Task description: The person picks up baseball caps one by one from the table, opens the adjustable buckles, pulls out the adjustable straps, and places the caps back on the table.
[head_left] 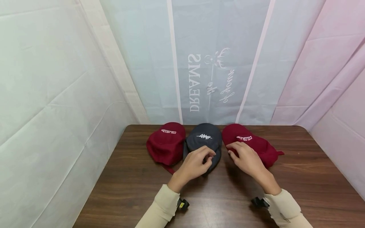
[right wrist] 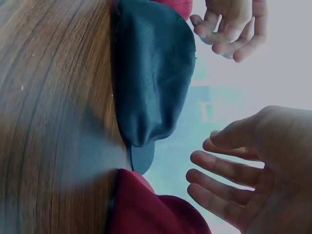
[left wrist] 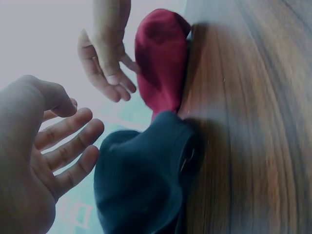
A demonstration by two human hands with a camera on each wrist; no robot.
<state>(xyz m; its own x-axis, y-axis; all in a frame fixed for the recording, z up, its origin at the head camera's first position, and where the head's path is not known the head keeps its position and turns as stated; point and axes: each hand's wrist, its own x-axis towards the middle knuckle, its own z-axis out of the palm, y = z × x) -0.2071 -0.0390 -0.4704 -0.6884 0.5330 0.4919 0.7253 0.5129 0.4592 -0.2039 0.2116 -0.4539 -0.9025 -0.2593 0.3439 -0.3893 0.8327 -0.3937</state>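
Note:
Three baseball caps lie in a row along the table's far side. At the left is a dark red cap (head_left: 166, 144) with white COLORADO lettering. Beside it sits a dark navy cap (head_left: 204, 136) with a white script mark on it. The right one is another dark red COLORADO cap (head_left: 248, 142), angled, its strap end pointing right. My left hand (head_left: 196, 161) hovers over the navy cap's near part, fingers loosely bent and holding nothing. My right hand (head_left: 246, 158) hangs above the right red cap, relaxed and without a grip. Both wrist views show air between the fingers and the navy cap (left wrist: 141, 180).
The caps rest on a brown wood-grain table (head_left: 137, 196). Behind it hangs a pale blue cloth (head_left: 154, 63) with mirrored white lettering. White fabric (head_left: 57, 126) walls the left side, and pinkish-white fabric (head_left: 336, 79) the right. Small black devices (head_left: 183, 204) sit at the wrists.

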